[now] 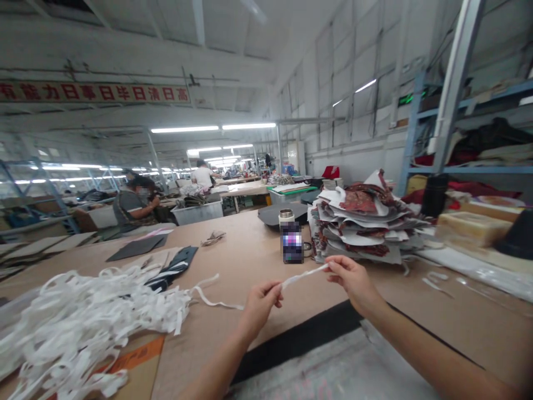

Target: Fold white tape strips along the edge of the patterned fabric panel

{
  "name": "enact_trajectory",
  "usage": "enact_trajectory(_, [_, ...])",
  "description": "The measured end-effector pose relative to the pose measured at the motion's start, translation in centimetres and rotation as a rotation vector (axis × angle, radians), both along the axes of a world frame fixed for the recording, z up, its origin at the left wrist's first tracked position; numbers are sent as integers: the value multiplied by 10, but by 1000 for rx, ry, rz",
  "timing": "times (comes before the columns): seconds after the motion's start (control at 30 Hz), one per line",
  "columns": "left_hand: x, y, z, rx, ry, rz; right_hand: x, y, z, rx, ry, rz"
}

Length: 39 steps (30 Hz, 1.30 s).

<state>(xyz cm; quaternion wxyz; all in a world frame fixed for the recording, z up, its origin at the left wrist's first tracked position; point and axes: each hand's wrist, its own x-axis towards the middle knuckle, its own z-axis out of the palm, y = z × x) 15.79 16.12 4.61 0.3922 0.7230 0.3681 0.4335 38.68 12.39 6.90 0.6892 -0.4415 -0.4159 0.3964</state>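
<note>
A narrow white strip [305,274] stretches between my two hands above the brown tabletop. Its one end is pinched in my left hand [259,303], and the other end in my right hand [348,279], which is a little higher. From my left hand a loose tail of strip [216,303] runs left across the table. A large tangled heap of white strips [91,316] lies at the left. Below my hands is a black band [300,339] beside a greyish sheet [333,369].
A phone [292,244] stands against a bottle [286,216] beyond my hands. Right of it rises a stack of patterned and white pieces [366,222]. Dark fabric [179,266] lies by the heap. A person [135,205] sits across the table at the left.
</note>
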Motion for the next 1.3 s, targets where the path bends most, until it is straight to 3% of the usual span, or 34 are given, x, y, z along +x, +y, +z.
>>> enact_trajectory(0.3, [-7, -3, 12, -18, -102, 93, -16, -10, 6, -52, 337, 207])
enact_trajectory(0.37, [-2, -8, 11, -48, -123, 76, -24, -17, 0, -168, 275, 336])
enact_trajectory(0.47, [12, -18, 4, -89, -130, 19, -39, -26, -8, -303, -75, 544])
enact_trajectory(0.57, [23, -30, -3, -110, -85, -46, -51, -29, -11, -160, -333, 458])
enact_trajectory(0.63, [26, -36, -6, -95, -46, -69, -53, -26, -14, -130, -351, 382])
enact_trajectory(0.73, [26, -38, -9, -44, -7, -53, -54, -22, -20, -199, -284, 406])
enact_trajectory(0.87, [20, -26, -7, 17, -3, 48, -55, -26, -23, -280, -197, 497])
enact_trajectory(0.97, [1, -3, -1, 50, -23, 191, -45, -27, -12, -269, -123, 568])
enact_trajectory(1.13, [-53, 40, 16, 91, -64, 447, -8, -15, 12, -47, 149, 342])
enact_trajectory(1.2, [-60, 42, 21, 135, -43, 468, -5, -12, 12, -42, 162, 303])
enact_trajectory(1.3, [-41, 21, 23, 253, 62, 368, -20, -15, 5, -91, -48, 389])
